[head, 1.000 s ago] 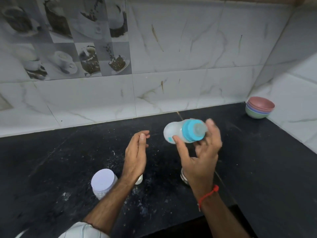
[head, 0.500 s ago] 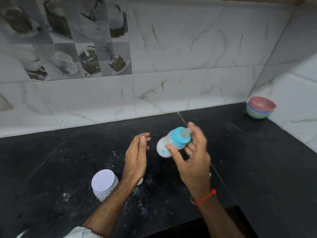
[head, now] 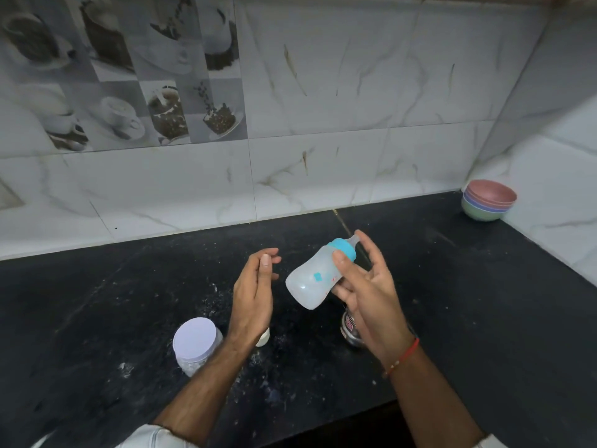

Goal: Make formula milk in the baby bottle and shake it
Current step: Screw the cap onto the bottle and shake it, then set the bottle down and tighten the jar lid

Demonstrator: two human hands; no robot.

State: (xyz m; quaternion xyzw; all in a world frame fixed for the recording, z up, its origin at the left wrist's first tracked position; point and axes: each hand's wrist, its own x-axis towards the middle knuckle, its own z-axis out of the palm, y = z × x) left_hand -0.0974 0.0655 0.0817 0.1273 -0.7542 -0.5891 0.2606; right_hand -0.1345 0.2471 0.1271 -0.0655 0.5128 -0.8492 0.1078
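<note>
**Bottle tilted in the right hand above the counter**

Fingers and thumb of the right hand (head: 365, 286) are spread yet clamped on the baby bottle (head: 315, 278): the thumb lies across its neck just below the blue collar (head: 344, 248), the other fingers support it from behind. It is held in the air above the black counter (head: 484, 302), tilted with the teat (head: 354, 239) pointing up and to the right and the base down and to the left; its body looks cloudy white. Beside it, not touching, the left hand (head: 253, 295) hovers edge-on with straight fingers close together, holding nothing. On the counter near the left forearm stands a white-lidded jar (head: 195, 342). A steel cup (head: 350, 329) shows partly under the right hand. Stacked coloured bowls (head: 487, 200) sit in the far right corner. White powder specks dust the counter.
</note>
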